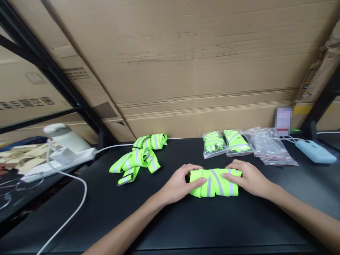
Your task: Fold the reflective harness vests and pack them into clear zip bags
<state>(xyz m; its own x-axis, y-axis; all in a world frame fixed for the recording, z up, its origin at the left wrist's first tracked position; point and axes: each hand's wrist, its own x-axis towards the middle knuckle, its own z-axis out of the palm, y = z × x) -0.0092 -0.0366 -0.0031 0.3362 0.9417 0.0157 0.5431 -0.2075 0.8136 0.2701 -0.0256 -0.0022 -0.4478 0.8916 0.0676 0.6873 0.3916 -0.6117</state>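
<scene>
Pinching the folded fluorescent reflective strap [217, 184] at opposite ends, left hand [179, 183] and right hand [248, 177] seemingly stop its layers unrolling; it lies just in front of the two bagged straps [236, 141].

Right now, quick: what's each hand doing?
Left hand: holding the left end of the folded neon-yellow strap bundle, thumb on top.
Right hand: holding its right end, thumb on top.

Tall brown cardboard [186, 63] spans the back of a black worktop [199, 226], with a white bottle [73, 138] behind a white power strip [82, 157], a curving white cable [85, 191] and thin-framed glasses [30, 182] at left, and a light blue rounded object [315, 151] at far right
</scene>
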